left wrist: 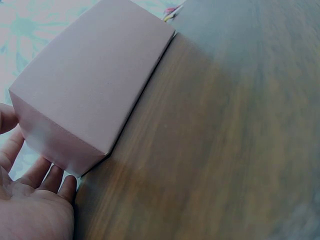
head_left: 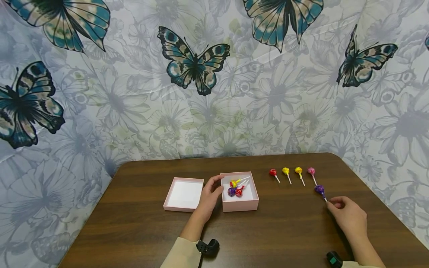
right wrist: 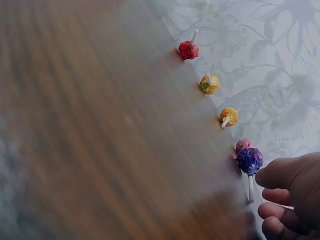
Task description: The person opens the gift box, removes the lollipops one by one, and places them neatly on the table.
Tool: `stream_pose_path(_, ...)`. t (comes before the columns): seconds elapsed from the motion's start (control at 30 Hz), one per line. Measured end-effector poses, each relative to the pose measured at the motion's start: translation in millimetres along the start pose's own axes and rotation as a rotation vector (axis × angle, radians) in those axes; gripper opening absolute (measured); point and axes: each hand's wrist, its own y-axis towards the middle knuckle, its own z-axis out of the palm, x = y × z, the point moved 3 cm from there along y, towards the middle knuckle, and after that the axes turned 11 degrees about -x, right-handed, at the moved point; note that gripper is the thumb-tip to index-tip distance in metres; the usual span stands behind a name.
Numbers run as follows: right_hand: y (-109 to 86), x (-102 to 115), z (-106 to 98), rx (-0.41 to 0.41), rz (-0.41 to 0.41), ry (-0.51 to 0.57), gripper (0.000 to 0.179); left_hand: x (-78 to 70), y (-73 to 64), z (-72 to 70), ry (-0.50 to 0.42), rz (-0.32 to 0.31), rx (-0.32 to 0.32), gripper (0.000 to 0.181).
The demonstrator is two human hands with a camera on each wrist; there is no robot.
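Observation:
A pink box (head_left: 240, 206) with a white inside stands at the middle of the table, holding several lollipops (head_left: 238, 192) in yellow, purple and red wrappers. My left hand (head_left: 210, 194) rests with its fingers along the box's left wall; in the left wrist view the fingers (left wrist: 36, 172) lie against that side. On the right, a purple lollipop (head_left: 320, 190) lies just below a pink lollipop (head_left: 311, 171). My right hand (head_left: 348, 216) is at the purple lollipop's stick. In the right wrist view the stick (right wrist: 251, 189) shows at full length beside the loosely bent fingers.
A pink lid (head_left: 183, 194), white inside, lies left of the box. A red lollipop (head_left: 273, 172) and two yellow lollipops (head_left: 286, 171) form a row with the pink one near the table's back edge. Behind hangs a butterfly-patterned cloth (head_left: 214, 123).

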Motion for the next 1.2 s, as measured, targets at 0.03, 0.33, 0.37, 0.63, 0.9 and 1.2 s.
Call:
stream_pose_path(0.03, -0.3, 0, -1, -0.009, 0.001, 0.005, 0.031, 0.2, 0.1, -0.1, 0.003, 0.003, 0.001, 0.04)
stream_pose_path(0.33, -1.3, 4, -5, -0.053, -0.01, 0.035, 0.031, 3.1, 0.4, -0.6, -0.007, -0.002, 0.003, 0.039)
stream_pose_path(0.37, -1.4, 6, -6, -0.062, -0.007, 0.048, 0.03, 3.2, 0.1, -0.6, -0.004, 0.0, 0.004, 0.04)
stream_pose_path(0.63, -10.2, 36, -10, -0.14, -0.064, 0.192, 0.02, 2.2, 0.2, 1.3, -0.01, 0.009, 0.0, 0.04)
stream_pose_path(0.9, -10.3, 64, -15, -0.186, -0.191, 0.271, 0.013, 0.1, 2.6, 3.3, -0.006, 0.015, -0.002, 0.039)
stream_pose_path(1.2, -8.3, 77, -14, -0.176, -0.227, 0.3, 0.012, 0.6, 1.6, 0.5, -0.003, 0.018, -0.003, 0.039)
